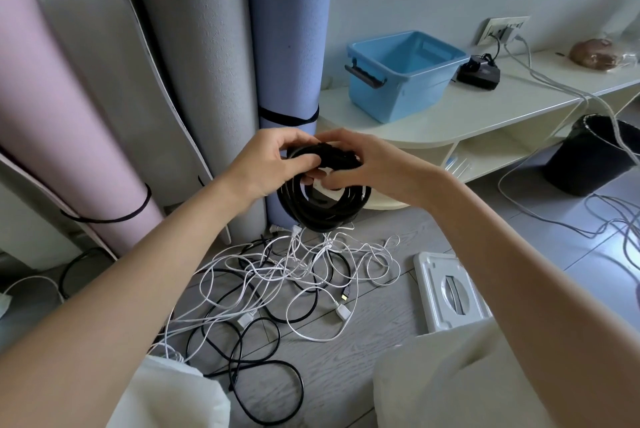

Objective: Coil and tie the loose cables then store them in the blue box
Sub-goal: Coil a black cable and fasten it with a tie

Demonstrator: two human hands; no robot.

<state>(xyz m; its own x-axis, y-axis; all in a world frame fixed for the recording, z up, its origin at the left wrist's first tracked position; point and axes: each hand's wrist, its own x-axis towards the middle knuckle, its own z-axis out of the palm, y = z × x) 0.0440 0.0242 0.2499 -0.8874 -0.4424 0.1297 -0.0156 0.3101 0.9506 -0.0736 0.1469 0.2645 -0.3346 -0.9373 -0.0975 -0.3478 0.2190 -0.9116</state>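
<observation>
Both hands met at the top of a coiled black cable (pixel 323 205), held in the air above the floor. The left hand (pixel 273 164) gripped the top of the coil, its fingers (pixel 300 161) curled round the bundled strands. The right hand (pixel 363 164) pinched a dark wrap or tie at the same spot; whether it was a strap or the cable's own end could not be made out, since the fingers covered it. The coil hung below the hands as an upright loop, its opening facing the camera.

The blue box (pixel 401 75) stood open on the low white table (pixel 450 119), up and to the right of the hands, so the right hand was the nearer one for dropping the coil in. Nothing could be seen lying inside the box, though its floor was partly hidden by the near wall.

On the floor beneath the hands lay a tangle of loose white cables (pixel 301 264) and black cables (pixel 242 351), uncoiled. By my judgement most of the task remained.
</observation>
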